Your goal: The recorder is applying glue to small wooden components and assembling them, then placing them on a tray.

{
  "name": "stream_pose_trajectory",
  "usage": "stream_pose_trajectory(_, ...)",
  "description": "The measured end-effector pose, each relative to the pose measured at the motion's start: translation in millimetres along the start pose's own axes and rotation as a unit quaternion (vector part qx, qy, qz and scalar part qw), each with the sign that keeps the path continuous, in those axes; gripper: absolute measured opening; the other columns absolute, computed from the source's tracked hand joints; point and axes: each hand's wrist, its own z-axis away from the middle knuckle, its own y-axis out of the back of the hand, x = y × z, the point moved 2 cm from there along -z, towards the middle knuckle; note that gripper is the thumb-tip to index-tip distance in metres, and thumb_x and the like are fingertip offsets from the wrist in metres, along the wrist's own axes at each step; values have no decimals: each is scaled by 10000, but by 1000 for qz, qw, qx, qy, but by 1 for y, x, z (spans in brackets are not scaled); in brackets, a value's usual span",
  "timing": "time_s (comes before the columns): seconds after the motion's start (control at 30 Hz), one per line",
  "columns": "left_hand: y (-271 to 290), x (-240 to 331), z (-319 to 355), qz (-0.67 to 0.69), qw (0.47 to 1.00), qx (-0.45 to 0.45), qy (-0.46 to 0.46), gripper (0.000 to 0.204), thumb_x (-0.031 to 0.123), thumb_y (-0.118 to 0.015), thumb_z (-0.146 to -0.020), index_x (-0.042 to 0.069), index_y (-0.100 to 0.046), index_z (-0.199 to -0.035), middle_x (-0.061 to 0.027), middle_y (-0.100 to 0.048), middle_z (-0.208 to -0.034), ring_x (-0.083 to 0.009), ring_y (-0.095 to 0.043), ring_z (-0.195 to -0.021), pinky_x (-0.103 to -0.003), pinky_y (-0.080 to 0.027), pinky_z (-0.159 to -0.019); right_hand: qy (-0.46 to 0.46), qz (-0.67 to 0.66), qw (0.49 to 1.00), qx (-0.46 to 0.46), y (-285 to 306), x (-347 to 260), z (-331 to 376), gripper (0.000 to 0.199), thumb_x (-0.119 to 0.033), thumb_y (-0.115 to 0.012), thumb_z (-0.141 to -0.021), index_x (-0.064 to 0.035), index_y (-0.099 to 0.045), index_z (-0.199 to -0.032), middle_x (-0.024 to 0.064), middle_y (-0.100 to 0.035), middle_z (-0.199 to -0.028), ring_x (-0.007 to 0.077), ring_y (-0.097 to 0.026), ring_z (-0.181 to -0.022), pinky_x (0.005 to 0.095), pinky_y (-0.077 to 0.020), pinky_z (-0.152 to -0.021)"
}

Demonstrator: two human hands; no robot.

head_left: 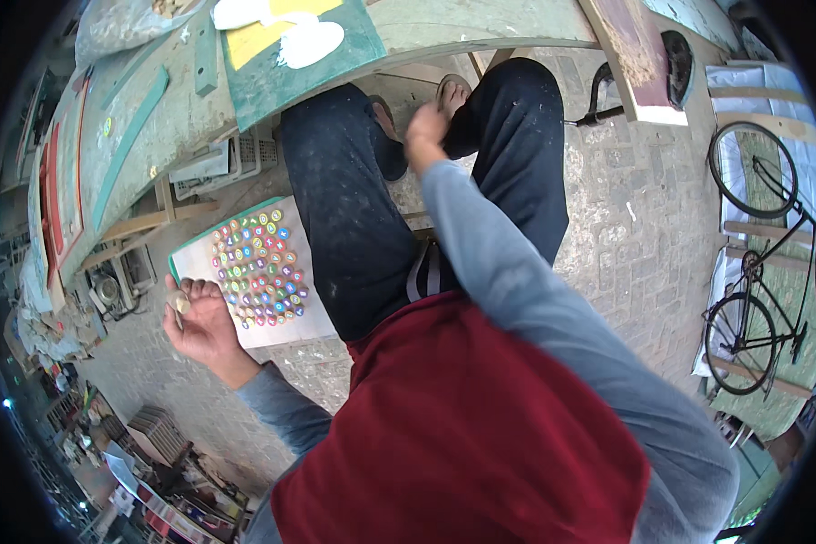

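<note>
At the left, my left hand point(207, 328) is turned palm up with its fingers curled. A small pale wooden disc point(180, 303) sits between its thumb and fingertips. Beside it, a white board with a green edge point(313, 319) carries rows of small round pieces point(257, 272) in many colours, each with a mark on its face. My right hand point(425, 138) is between my knees, below the table edge, close to my foot. Motion smears its fingers, so I cannot make out whether it holds anything.
A worn green table point(444, 25) runs ahead of me, bearing a green and yellow sheet point(363, 41) with white paint-like blobs. A plank with sawdust point(627, 54) juts out at the right. A black bicycle model point(760, 258) lies farther right. Crates point(159, 431) stand at lower left.
</note>
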Motion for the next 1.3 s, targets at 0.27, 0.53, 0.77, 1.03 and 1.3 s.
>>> stream_pose_trajectory(0.27, 54, 10, 9, -11, 997, 72, 2, 538, 187, -561, -887, -68, -445, -1346, -116, -587, -1033, -193, -529, -856, -333, -442, -791, -116, -28, 985, -121, -23, 67, 14, 752, -634, -412, -952, -71, -399, -1450, 140, -442, -1448, 255, -447, -1306, 422, -423, -1002)
stream_pose_trajectory(0.53, 110, 20, 6, -127, 948, 270, -112, 369, 192, -635, -893, -4, -613, -1205, -11, -655, -994, -104, -579, -827, -271, -456, -763, 193, 62, 947, -249, 65, -67, 92, 409, -271, -592, -942, -30, -603, -1273, 128, -642, -1218, 216, -569, -1175, 328, -408, -997)
stream_pose_trajectory(0.77, 214, 27, 31, -169, 867, 438, -169, 255, 122, -635, -871, -38, -670, -1066, -38, -664, -927, -84, -585, -773, -198, -486, -682, 573, 328, 745, -92, 153, -115, 149, 306, -191, -526, -1006, 37, -634, -1179, 121, -684, -1114, 195, -614, -1067, 316, -429, -983)
stream_pose_trajectory(1.03, 347, 20, 45, -252, 762, 552, -226, 128, 107, -705, -806, -12, -684, -849, -28, -636, -754, -105, -560, -638, -224, -468, -618, 595, 272, 756, -2, 163, -96, 116, 330, -212, -552, -999, 24, -626, -1217, 125, -628, -1182, 215, -564, -1128, 329, -401, -1011)
stream_pose_trajectory(1.3, 395, 8, 33, -297, 761, 529, -231, 220, 101, -701, -788, -66, -702, -930, -51, -660, -766, -131, -598, -682, -275, -500, -641, 623, 324, 712, 17, 149, -94, 123, 344, -241, -564, -988, 13, -635, -1210, 142, -592, -1185, 257, -548, -1113, 363, -398, -987)
